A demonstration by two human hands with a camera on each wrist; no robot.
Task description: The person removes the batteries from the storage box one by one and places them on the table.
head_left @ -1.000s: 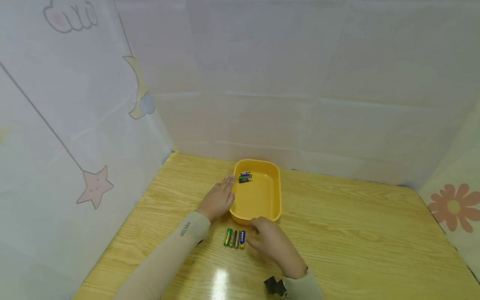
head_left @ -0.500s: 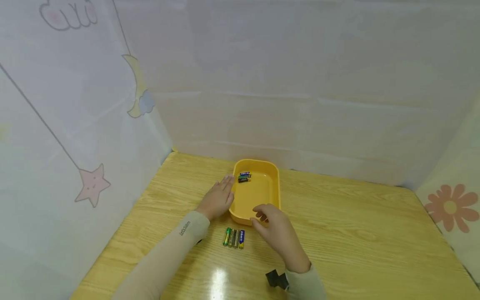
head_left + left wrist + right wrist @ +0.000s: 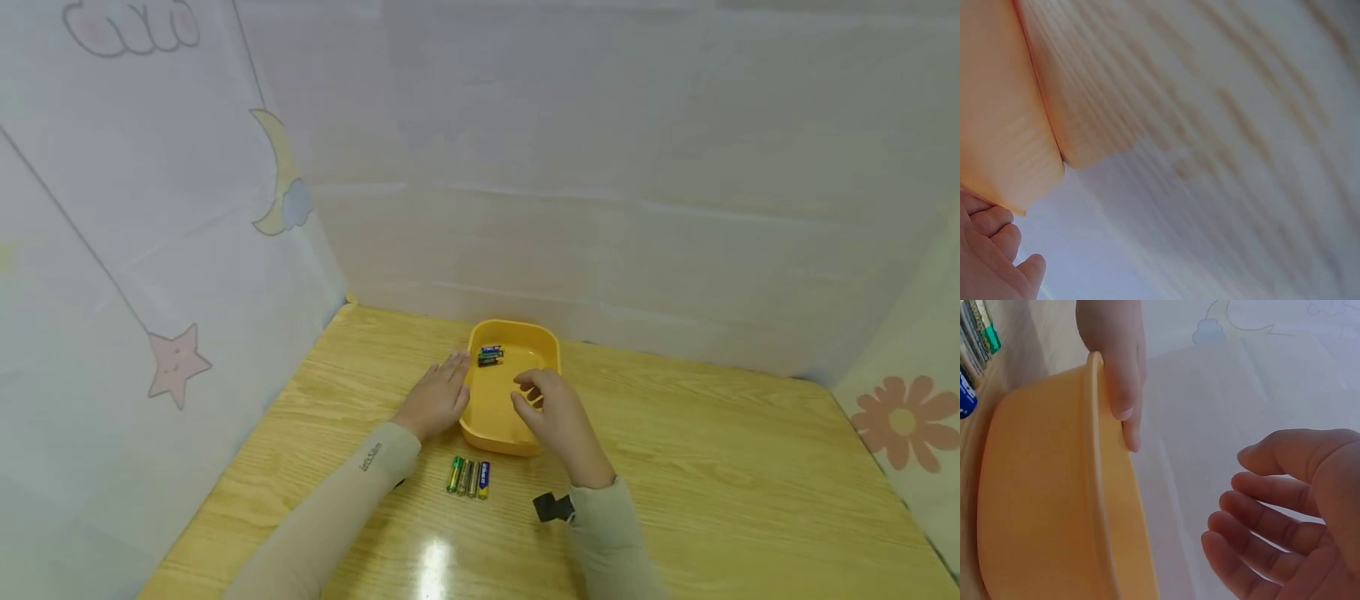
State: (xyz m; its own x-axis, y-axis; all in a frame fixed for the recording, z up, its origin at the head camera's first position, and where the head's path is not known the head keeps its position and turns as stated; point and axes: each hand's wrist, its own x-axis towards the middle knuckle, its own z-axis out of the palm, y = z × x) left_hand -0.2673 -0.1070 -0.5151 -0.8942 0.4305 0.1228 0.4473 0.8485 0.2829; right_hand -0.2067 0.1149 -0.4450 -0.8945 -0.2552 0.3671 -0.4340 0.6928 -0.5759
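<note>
A yellow plastic bin (image 3: 498,412) stands on the wooden table. My left hand (image 3: 433,398) rests along its left side, fingers straight and touching the rim, as the left wrist view also shows. Over the bin's right side hovers my right hand (image 3: 557,421), fingers loosely bent and apart. The right wrist view shows nothing between that hand's thumb (image 3: 1272,453) and fingers. Inside the bin, 3 small batteries (image 3: 491,357) lie side by side near the far left corner. Several more batteries (image 3: 468,478), green, gold and blue, form a row on the table before the bin's near end.
The wooden table (image 3: 720,475) reaches to a pale cloth backdrop (image 3: 600,167) behind and at both sides. A black strap piece (image 3: 553,507) sticks out at the right wrist.
My right hand has moved from beside the battery row, over the bin's near rim, to farther forward above the bin. The left hand has stayed at the rim.
</note>
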